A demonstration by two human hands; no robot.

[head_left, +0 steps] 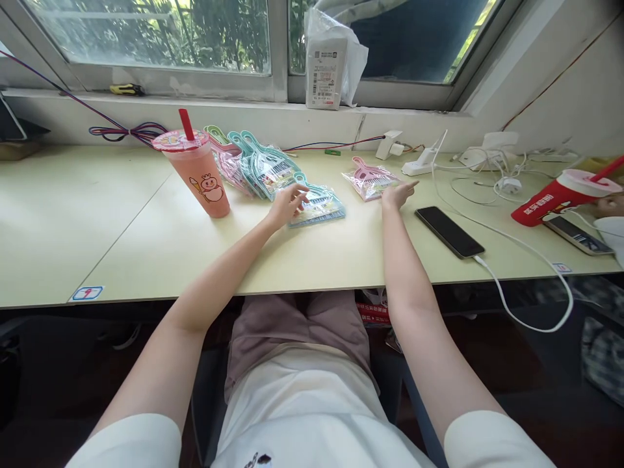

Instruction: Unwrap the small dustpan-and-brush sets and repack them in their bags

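My left hand (pixel 288 205) lies at the left edge of a light-blue, clear-wrapped pack (pixel 322 207), which looks like a small dustpan-and-brush set. Its fingers are apart and slightly curled over the pack's corner, without a grip. On the right, my right hand (pixel 398 194) is beside the lower right corner of a similar pink pack (pixel 370 177), fingers stretched out to the right. Whether it touches the wrap I cannot tell. Behind my left hand, several teal packs (pixel 266 166) and pink packs (pixel 231 162) overlap in a pile, handles pointing back.
A pink cup with a straw (pixel 197 172) stands left of the pile. To the right are a charging phone (pixel 449 231), a power strip (pixel 419 162), loose white cables and a tilted red cup (pixel 560 195) near another person's hand (pixel 611 207). A white box (pixel 325 75) sits on the windowsill.
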